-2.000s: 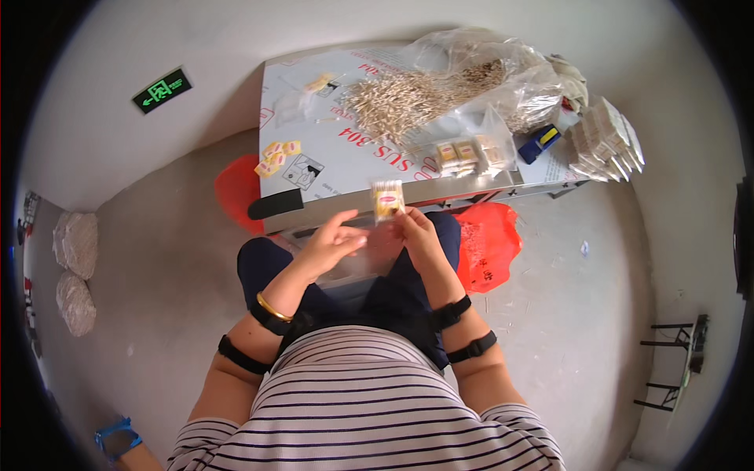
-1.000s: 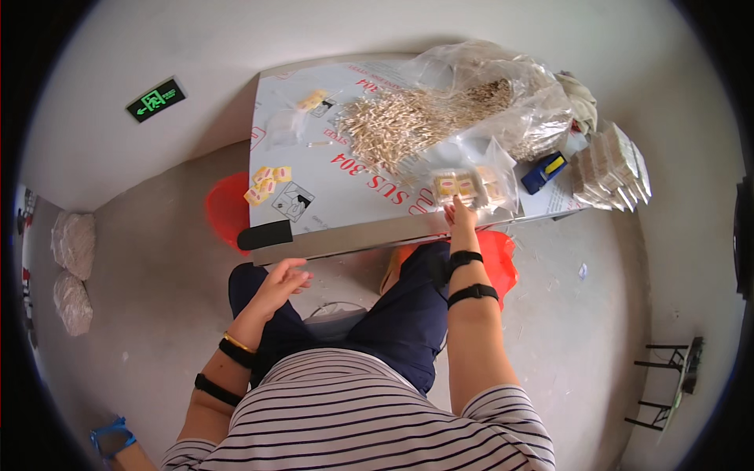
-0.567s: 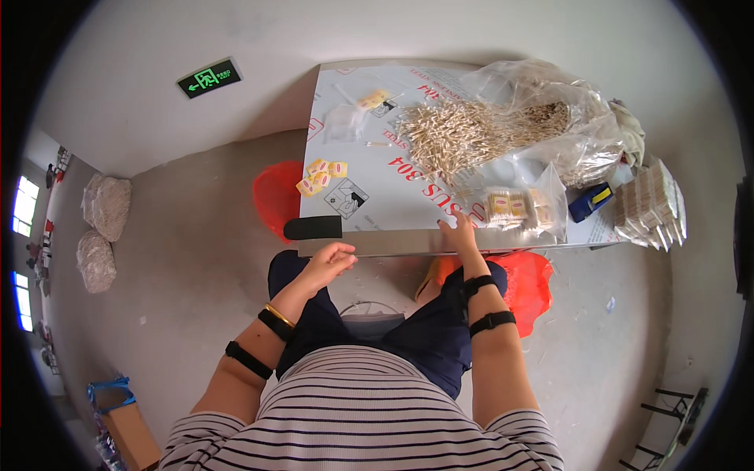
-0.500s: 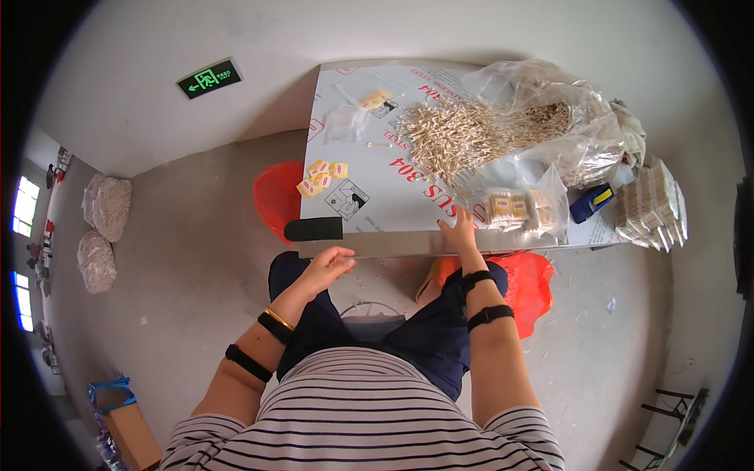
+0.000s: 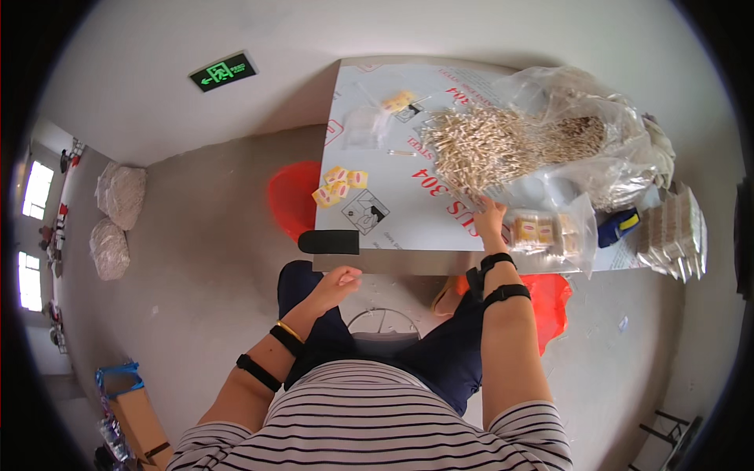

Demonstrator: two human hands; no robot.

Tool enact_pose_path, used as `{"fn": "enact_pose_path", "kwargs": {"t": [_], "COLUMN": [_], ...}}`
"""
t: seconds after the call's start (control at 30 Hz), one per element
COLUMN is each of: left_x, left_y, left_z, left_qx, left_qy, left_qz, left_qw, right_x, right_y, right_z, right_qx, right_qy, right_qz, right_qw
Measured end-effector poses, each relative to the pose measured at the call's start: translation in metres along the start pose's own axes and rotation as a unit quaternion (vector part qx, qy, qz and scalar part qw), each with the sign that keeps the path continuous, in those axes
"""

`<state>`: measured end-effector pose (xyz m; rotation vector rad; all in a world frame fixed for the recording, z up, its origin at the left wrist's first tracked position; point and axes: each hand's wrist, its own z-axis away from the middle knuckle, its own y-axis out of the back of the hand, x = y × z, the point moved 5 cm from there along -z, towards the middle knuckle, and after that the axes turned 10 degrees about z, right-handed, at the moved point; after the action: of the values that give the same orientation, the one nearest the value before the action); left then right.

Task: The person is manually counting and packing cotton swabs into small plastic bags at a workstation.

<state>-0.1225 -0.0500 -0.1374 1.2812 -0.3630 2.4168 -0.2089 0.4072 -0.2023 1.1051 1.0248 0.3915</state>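
Observation:
A loose heap of cotton swabs (image 5: pixel 479 149) with pale sticks lies across the film-covered metal table (image 5: pixel 408 228). My right hand (image 5: pixel 492 220) reaches over the front edge to the heap's near side, fingers stretched out and slightly apart. Whether the fingertips touch the swabs is hard to make out. Just right of that hand sit small packs of swabs (image 5: pixel 534 231) with yellow labels, in a clear bag. My left hand (image 5: pixel 336 287) hovers off the front edge above my lap, its fingers curled together; anything inside them is hidden. Close by, a black strip (image 5: pixel 330 242) lies on the table's left front corner.
Yellow cards (image 5: pixel 339 185) lie at the table's left, clear sleeves (image 5: pixel 367 125) behind them. To the right are a large clear bag (image 5: pixel 628 157), a blue-and-yellow tool (image 5: pixel 619 228) and stacked packs (image 5: pixel 674 235). Red bags (image 5: pixel 292 200) hang by the table. Filled sacks (image 5: pixel 122 196) rest on the floor.
My right hand has moved forward from the table's front edge to the near side of the swab heap. My left hand's fingers have curled in more. The whole view has shifted slightly.

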Motion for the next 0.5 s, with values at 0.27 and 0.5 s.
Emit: {"fn": "enact_pose_path", "kwargs": {"t": [0.27, 0.5], "left_x": [-0.001, 0.027], "left_y": [-0.002, 0.003], "left_z": [-0.021, -0.063], "left_qx": [-0.029, -0.012], "left_qy": [0.025, -0.06], "left_qz": [-0.003, -0.023], "left_qw": [0.999, 0.998], "right_x": [-0.059, -0.109], "right_y": [-0.042, -0.025], "right_z": [-0.009, 0.024], "right_qx": [-0.024, 0.066], "right_qy": [0.078, 0.1], "right_qz": [-0.057, -0.116], "right_qw": [0.995, 0.986]}}
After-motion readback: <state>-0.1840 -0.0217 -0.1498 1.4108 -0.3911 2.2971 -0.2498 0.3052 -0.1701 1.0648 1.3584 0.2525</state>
